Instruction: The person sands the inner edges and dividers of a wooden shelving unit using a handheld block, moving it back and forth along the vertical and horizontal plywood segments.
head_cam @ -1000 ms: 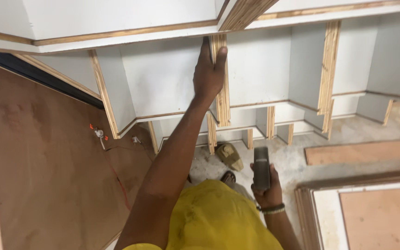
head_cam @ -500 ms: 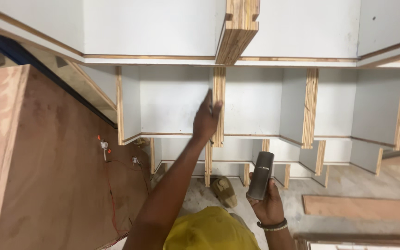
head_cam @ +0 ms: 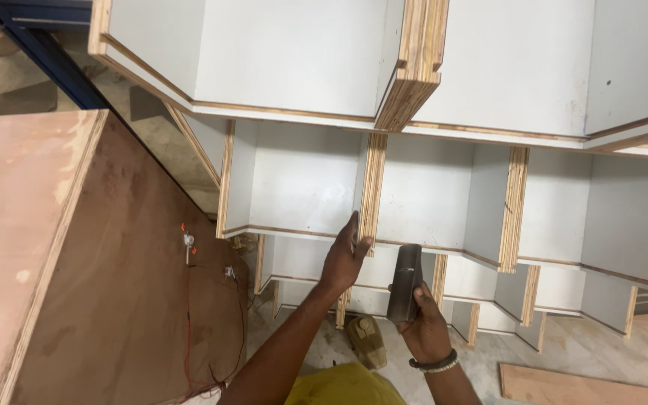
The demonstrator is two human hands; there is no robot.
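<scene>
My left hand [head_cam: 345, 259] reaches up and rests its fingers against the lower end of a vertical plywood divider [head_cam: 373, 184] in a white shelf unit [head_cam: 301, 176]. My right hand [head_cam: 423, 324] grips a dark, narrow block-shaped tool [head_cam: 403, 282], held upright just right of that divider and below the shelf's bottom edge. A dark band sits on my right wrist [head_cam: 433, 364]. My yellow shirt [head_cam: 339, 386] shows at the bottom.
Rows of white compartments with plywood edges fill the upper and right view. A big brown plywood sheet [head_cam: 76, 262] leans at left, with red wires [head_cam: 187, 300] on it. A blue metal bar [head_cam: 46, 52] crosses top left. A shoe [head_cam: 365, 341] and a board [head_cam: 579, 386] lie on the floor.
The view has tilted up and the shelf looks closer. My left hand has slid down the divider to its lower end. My right hand has raised the dark tool closer to the shelf.
</scene>
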